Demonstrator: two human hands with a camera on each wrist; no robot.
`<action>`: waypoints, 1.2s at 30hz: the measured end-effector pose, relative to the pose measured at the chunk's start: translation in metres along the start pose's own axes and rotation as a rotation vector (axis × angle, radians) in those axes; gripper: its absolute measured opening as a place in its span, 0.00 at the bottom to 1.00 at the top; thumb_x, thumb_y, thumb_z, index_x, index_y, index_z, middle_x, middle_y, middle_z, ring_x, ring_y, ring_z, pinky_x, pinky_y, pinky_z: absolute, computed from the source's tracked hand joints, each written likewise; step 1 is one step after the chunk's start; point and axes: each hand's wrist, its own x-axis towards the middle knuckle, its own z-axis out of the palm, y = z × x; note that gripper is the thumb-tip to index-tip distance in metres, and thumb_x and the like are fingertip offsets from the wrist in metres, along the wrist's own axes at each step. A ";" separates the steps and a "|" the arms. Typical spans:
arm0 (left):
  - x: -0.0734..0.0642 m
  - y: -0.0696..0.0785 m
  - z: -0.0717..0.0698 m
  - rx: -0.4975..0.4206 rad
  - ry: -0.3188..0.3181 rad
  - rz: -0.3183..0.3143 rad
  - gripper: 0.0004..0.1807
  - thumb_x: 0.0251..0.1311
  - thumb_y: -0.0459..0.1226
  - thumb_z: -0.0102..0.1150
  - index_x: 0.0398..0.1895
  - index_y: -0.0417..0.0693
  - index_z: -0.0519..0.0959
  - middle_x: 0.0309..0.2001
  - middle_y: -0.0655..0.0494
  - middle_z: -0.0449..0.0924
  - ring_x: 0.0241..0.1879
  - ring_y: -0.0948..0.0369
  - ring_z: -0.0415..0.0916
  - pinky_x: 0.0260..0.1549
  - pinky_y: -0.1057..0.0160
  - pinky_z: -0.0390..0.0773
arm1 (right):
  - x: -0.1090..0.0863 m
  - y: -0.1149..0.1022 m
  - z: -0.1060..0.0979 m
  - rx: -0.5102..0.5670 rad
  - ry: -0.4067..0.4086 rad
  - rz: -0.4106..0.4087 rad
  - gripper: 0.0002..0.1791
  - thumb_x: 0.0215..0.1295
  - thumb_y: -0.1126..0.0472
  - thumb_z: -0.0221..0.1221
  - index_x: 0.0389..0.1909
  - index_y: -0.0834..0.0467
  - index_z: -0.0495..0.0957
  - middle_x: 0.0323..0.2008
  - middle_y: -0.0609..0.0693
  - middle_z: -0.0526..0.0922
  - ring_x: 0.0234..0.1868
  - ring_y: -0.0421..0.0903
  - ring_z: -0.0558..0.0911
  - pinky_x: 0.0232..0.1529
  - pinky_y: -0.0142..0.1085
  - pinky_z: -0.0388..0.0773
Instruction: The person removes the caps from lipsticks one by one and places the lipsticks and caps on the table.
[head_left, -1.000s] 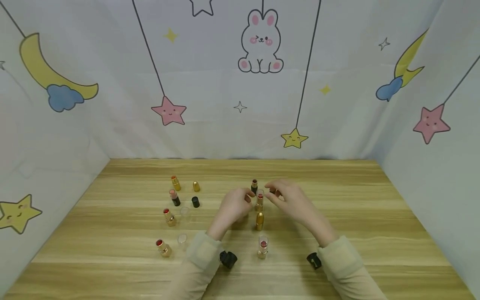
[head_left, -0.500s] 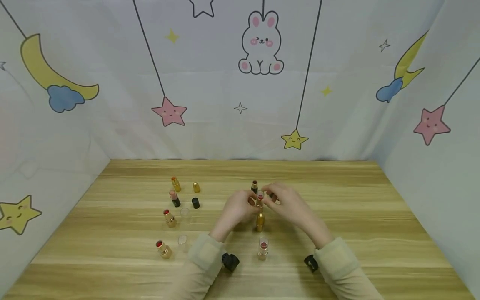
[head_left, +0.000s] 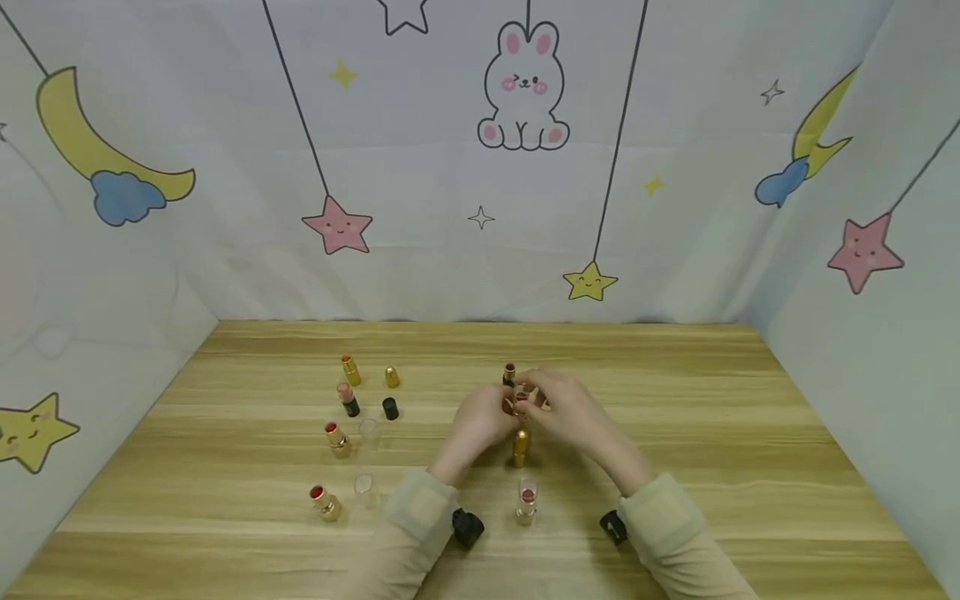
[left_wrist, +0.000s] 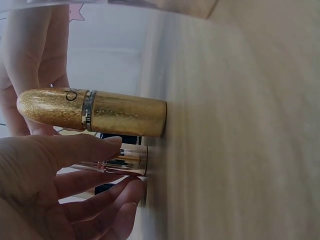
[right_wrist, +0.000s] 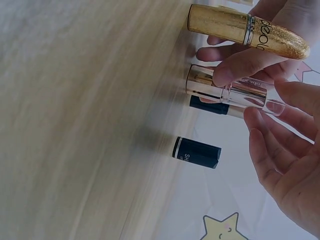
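Note:
In the middle of the table, a lipstick point(right_wrist: 202, 85) with a gold base stands upright between both hands. My left hand point(head_left: 482, 418) grips its base with thumb and fingers. At the top, my right hand point(head_left: 566, 410) pinches the lipstick's clear cap point(right_wrist: 275, 106), which sits over the red tip. Just nearer to me stands a closed glittery gold lipstick point(left_wrist: 125, 114). Behind the gripped one is an uncapped black lipstick point(head_left: 509, 373). A black cap point(right_wrist: 196, 152) stands close by in the right wrist view; the right hand hides it in the head view.
Another clear-capped lipstick point(head_left: 527, 505) stands in front. At left are several uncapped lipsticks, including an orange one point(head_left: 351, 372) and a pink one point(head_left: 348, 401). Beside them stand a gold cap point(head_left: 392, 377), a black cap point(head_left: 390, 408) and clear caps point(head_left: 364, 485).
Both hands have come together on the clear-capped lipstick. The left fingers moved right onto its base, and the right hand moved left from beside it onto the cap.

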 end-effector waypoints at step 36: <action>-0.006 0.010 -0.012 -0.005 0.002 0.042 0.05 0.53 0.34 0.67 0.33 0.45 0.82 0.31 0.54 0.81 0.30 0.60 0.74 0.30 0.62 0.73 | -0.009 -0.002 -0.007 0.092 0.109 0.029 0.17 0.61 0.63 0.63 0.51 0.62 0.78 0.35 0.51 0.84 0.33 0.41 0.81 0.37 0.37 0.81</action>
